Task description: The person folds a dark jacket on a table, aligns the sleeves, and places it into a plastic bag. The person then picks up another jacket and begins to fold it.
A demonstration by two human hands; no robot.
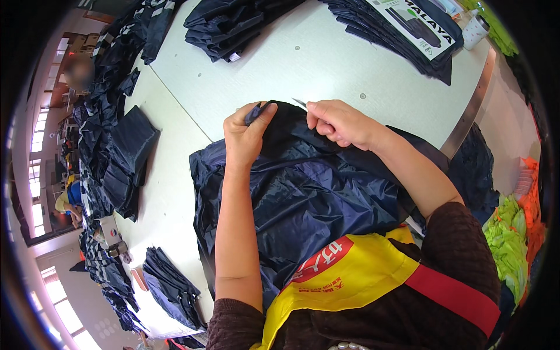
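Note:
A shiny navy garment point(315, 192) lies crumpled over the table edge in front of me, its upper part lifted toward my hands. My left hand point(245, 134) is closed, pinching a dark bit of the fabric between thumb and fingers. Just to its right, my right hand point(344, 123) is closed around a small metal tool with a pointed tip point(299, 103). Only that silvery tip shows, pointing up and left; the rest is hidden in the fingers. The tip is apart from the pinched fabric.
On the pale table point(262, 79) lie a dark garment pile point(224, 26) and a stack topped by a printed card point(408, 26), beside a white cup point(476, 32). Folded dark clothes point(131, 149) sit left. Lime clothing point(506, 239) hangs right. A person point(69, 204) is far left.

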